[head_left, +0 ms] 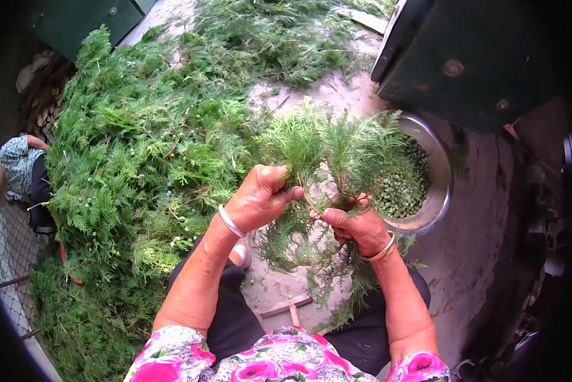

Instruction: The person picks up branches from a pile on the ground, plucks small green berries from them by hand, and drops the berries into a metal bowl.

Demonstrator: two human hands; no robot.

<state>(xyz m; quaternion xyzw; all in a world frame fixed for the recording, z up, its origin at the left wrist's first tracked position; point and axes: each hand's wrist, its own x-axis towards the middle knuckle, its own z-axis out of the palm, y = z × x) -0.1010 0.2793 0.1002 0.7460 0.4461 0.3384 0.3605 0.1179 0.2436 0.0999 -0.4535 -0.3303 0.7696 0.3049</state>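
Note:
A leafy green conifer branch with flat, scaly sprays is held up in front of me. My left hand is closed round one of its stems, thumb pointing right. Just to the right and slightly lower, my right hand pinches the brown twigs of the same branch, its fingertips partly hidden by leaves. More sprays hang below my hands over my lap. Behind the right part of the branch stands a round metal basin, with many small green cones in it.
A large heap of cut conifer branches fills the left side, and more branches lie beyond. Dark green metal doors stand at upper right. Another person sits at far left. A small wooden piece lies between my legs.

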